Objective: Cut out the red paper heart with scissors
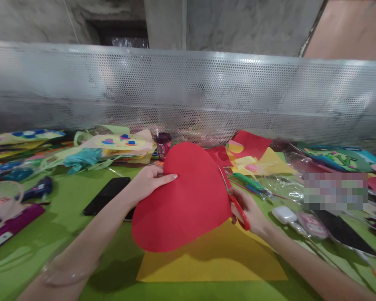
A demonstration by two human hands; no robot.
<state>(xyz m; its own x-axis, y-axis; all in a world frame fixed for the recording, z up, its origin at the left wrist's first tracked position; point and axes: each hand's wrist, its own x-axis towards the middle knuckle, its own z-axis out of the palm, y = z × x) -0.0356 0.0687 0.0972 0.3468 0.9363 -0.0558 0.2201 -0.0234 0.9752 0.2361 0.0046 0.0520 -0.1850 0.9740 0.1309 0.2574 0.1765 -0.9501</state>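
A large red sheet (pixel 188 196), rounded along its outline, is held up in the air over the green table (pixel 65 217), tilted so that its broad face is towards the wearer — an angle that probably leaves the whole edge easy to see. The left hand (pixel 153 180) is clamped on its upper left side, thumb flat on the near face and the other fingers tucked round behind, a pinch that seems meant to steady the paper without covering much of it. Across from it, the right hand (pixel 246 207) has its fingers closed on the red handles of the scissors (pixel 239 211), whose metal blade lies along the sheet's right edge, pointing up and away; whether the blades are parted I cannot tell. With the grips on opposite sides, the left hand is well clear of the blade, and the paper likely turns freely between them. Beneath lies a yellow sheet (pixel 213 265), flat on the table and partly covered from view by the red one. A black phone (pixel 106 194) rests near the left forearm, a dark cup (pixel 163 146) stands beyond the red sheet, and red scraps (pixel 253 144) and a white case (pixel 284 214) sit off to the right — presumably pushed outward to give both arms room
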